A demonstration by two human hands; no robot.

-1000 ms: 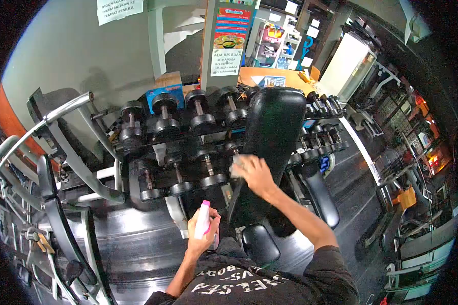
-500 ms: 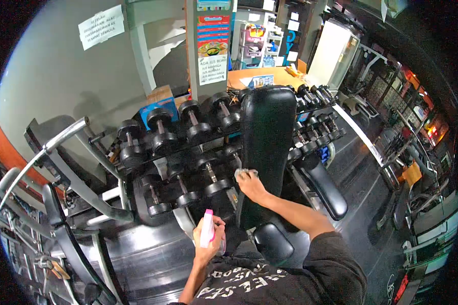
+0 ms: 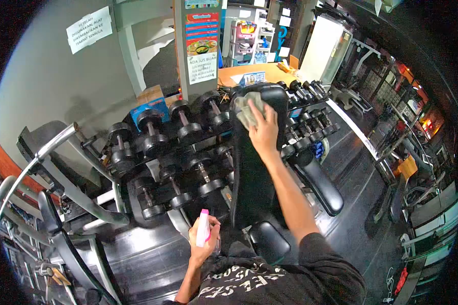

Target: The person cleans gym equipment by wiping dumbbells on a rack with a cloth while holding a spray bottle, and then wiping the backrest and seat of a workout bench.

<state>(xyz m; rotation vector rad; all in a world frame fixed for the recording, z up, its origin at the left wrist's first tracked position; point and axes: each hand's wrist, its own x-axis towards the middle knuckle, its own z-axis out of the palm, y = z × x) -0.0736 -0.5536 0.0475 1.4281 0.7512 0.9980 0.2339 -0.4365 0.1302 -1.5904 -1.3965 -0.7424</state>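
So here's where we are: our right hand (image 3: 263, 134) is up near the top end of the tall black pad (image 3: 254, 173), fingers fairly spread over a pale, crumpled cloth (image 3: 245, 113) that looks to be flat against the surface. Our left hand (image 3: 201, 249) is wrapped around a spray bottle (image 3: 203, 227) with a pink-and-white top, held low in front of our shirt (image 3: 249, 282), well apart from the pad. Can't tell if a finger's on the trigger.

What might bite us? The cloth hangs out past our fingers on the left, so with a grip that loose it could bunch up or slip off the pad's edge. The dumbbells (image 3: 189, 131) sit right beside that edge, so a wide sweep could knock our knuckles on them. Reaching this far could also tip us forward, and if the left hand tensed up, we'd probably spray our own shirt.
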